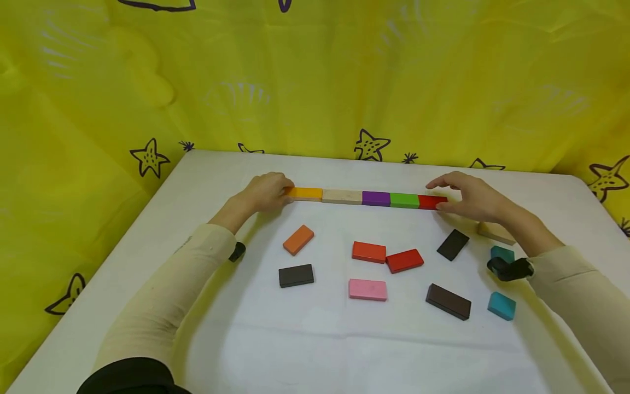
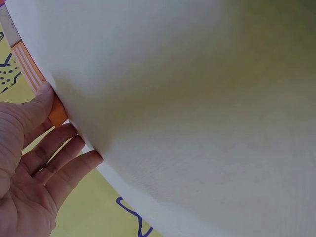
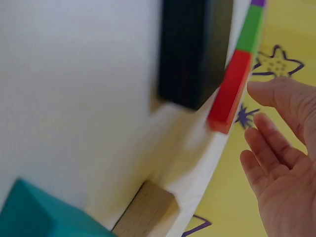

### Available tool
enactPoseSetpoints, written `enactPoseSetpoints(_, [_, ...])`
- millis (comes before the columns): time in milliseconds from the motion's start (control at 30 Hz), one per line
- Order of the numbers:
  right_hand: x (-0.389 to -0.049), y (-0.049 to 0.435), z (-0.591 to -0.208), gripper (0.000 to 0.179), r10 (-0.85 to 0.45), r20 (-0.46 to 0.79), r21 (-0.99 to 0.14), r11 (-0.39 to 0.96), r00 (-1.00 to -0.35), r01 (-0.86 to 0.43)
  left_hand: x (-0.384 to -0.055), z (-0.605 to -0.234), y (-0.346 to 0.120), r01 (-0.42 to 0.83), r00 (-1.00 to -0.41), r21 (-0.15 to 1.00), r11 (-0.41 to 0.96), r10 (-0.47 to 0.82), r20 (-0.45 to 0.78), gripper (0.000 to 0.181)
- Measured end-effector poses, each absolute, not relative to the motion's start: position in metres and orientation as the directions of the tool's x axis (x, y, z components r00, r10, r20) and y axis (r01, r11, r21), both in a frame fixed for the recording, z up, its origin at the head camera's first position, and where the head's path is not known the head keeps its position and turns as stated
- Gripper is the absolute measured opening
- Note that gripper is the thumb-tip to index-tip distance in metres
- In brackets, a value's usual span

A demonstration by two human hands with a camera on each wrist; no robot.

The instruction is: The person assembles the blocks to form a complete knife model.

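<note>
A straight row of blocks lies end to end across the far part of the table: yellow-orange [image 1: 306, 194], plain wood [image 1: 342, 197], purple [image 1: 376, 198], green [image 1: 404, 200] and red [image 1: 431, 202]. At its left end, my left hand [image 1: 268, 191] pinches the yellow-orange block; in the left wrist view the thumb lies along its side and the index finger is partly hidden behind it. My right hand [image 1: 474, 198] is at the red end, thumb close to the block and fingers spread loosely. The right wrist view shows that hand holding nothing, beside the red block [image 3: 230, 91].
Nearer on the white table [image 1: 305, 350] lie loose blocks: orange [image 1: 298, 239], two red ones, pink [image 1: 367, 290], several dark ones, and teal ones [image 1: 502, 306]. A wooden block [image 1: 494, 232] is partly under the right forearm. A yellow patterned cloth [image 1: 315, 82] hangs behind.
</note>
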State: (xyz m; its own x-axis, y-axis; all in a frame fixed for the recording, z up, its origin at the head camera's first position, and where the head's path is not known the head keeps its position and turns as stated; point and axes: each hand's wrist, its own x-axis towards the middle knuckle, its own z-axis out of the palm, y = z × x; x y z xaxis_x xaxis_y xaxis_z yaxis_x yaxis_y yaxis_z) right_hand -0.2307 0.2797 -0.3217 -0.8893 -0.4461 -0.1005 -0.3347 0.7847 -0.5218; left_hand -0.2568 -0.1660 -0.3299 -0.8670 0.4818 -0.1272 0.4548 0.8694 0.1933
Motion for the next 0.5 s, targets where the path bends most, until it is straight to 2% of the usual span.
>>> enactPoseSetpoints(300, [-0.202, 0.262, -0.313, 0.045, -0.443, -0.045, -0.572, 0.746, -0.895, -0.341, -0.258, -0.331, -0.165, 0.457, -0.866, 0.196, 0.868, 0.484, -0.125, 0.024])
enactPoseSetpoints(500, [-0.184, 0.250, -0.313, 0.043, -0.510, 0.040, -0.588, 0.683, -0.859, -0.433, -0.258, -0.331, -0.164, 0.463, -0.864, 0.191, 0.865, 0.489, -0.120, 0.023])
